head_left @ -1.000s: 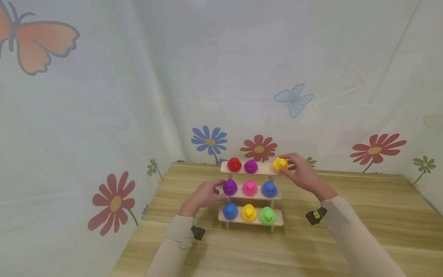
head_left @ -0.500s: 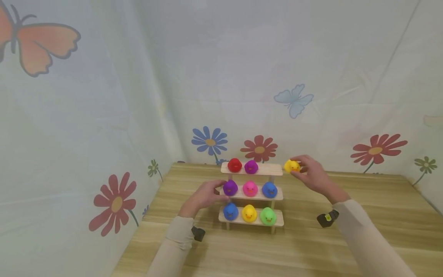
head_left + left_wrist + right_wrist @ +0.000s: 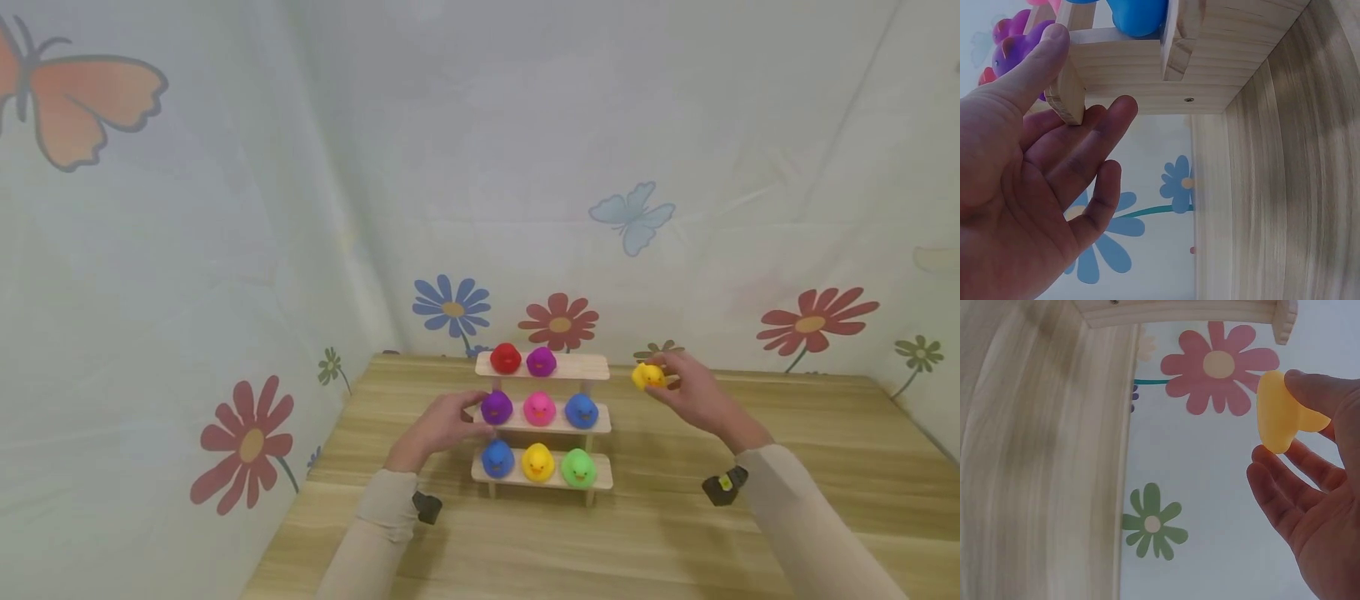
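Right hand, pinching yellow duck; nearby shelf — eight ducks aboard

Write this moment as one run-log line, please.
left hand: grips tiered wooden stand, left side | right hand: holds yellow toy duck, off stand | top tier: red duck, purple duck

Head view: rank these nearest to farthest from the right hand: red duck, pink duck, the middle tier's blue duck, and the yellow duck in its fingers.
1. Yellow duck: pinched in the right hand.
2. Blue duck: right end of the middle tier.
3. Pink duck: centre of that tier.
4. Red duck: left end of the top tier.
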Available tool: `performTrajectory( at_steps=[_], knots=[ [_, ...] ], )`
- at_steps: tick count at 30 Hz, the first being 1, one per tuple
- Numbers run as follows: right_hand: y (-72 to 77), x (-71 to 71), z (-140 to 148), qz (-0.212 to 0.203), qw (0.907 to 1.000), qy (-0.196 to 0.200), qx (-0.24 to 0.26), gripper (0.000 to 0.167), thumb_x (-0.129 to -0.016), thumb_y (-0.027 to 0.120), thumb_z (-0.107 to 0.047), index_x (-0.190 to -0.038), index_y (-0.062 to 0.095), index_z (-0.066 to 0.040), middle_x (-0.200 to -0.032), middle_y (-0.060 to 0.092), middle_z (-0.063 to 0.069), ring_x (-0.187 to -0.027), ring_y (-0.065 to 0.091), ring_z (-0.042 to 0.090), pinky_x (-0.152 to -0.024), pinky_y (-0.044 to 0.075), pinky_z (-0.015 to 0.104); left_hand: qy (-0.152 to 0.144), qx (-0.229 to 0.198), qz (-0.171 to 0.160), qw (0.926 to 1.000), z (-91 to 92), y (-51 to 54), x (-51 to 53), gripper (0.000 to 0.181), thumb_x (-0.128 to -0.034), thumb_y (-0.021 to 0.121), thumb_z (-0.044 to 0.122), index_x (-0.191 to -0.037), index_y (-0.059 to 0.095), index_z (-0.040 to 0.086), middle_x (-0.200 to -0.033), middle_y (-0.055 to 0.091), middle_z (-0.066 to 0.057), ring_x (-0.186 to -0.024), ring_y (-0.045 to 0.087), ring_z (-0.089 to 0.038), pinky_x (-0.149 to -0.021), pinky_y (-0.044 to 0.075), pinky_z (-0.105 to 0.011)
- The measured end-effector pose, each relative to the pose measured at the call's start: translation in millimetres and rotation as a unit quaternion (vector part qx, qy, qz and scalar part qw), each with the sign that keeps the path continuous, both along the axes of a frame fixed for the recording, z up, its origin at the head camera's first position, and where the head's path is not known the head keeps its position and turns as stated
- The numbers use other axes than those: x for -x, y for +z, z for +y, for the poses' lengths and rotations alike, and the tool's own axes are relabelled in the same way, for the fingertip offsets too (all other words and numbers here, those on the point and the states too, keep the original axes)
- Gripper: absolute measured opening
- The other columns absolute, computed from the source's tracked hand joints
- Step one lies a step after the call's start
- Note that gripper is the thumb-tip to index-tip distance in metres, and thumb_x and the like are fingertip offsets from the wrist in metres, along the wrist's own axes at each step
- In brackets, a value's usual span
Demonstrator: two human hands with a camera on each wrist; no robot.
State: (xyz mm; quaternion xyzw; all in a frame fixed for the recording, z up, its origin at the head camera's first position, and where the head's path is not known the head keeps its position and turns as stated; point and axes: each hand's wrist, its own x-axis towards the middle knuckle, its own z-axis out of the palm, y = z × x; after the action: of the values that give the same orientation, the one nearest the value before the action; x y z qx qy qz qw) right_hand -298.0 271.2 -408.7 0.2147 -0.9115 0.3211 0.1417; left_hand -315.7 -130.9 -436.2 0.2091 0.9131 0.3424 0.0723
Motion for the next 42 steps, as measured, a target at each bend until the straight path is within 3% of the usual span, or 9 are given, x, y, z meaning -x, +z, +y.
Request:
performTrajectory(
  at_steps=[9, 23, 42],
  knots=[
    [-15.5, -3.3, 10.4, -0.021, 0.9993, -0.015, -0.027, 0.034, -0.087, 0.068, -0.013, -0.116, 0.057, 0.002, -0.112, 0.056, 0.019, -0.097, 0.056, 0.037, -0.075, 0.053, 0.046, 0.006, 0.001, -0.008, 1.0000, 0.1, -0.5, 1.3, 0.069, -0.0760, 0.076, 0.043, -0.135, 0.051, 0.017, -0.131, 0.055, -0.003, -0.091, 0.062, -0.016, -0.078, 0.051, -0.031],
    [-46.8, 2.3, 16.6, -0.021, 0.9993, -0.013, -0.027, 0.034, -0.081, 0.072, -0.007, -0.111, 0.060, 0.002, -0.108, 0.058, 0.020, -0.095, 0.056, 0.036, -0.072, 0.053, 0.045, 0.016, 0.008, -0.014, 0.9997, 0.4, -0.1, 1.9, 0.070, -0.0762, 0.075, 0.044, -0.136, 0.049, 0.020, -0.132, 0.054, -0.001, -0.093, 0.061, -0.016, -0.077, 0.051, -0.030],
    [-64.9, 3.5, 12.7, -0.068, 0.9976, -0.004, -0.010, 0.033, -0.079, 0.073, -0.006, -0.109, 0.060, 0.002, -0.108, 0.058, 0.019, -0.095, 0.057, 0.036, -0.074, 0.052, 0.045, 0.003, 0.002, -0.011, 0.9999, 0.8, 1.8, 1.0, 0.067, -0.0777, 0.075, 0.040, -0.135, 0.051, 0.016, -0.133, 0.054, -0.005, -0.087, 0.062, -0.013, -0.074, 0.051, -0.027]
  ],
)
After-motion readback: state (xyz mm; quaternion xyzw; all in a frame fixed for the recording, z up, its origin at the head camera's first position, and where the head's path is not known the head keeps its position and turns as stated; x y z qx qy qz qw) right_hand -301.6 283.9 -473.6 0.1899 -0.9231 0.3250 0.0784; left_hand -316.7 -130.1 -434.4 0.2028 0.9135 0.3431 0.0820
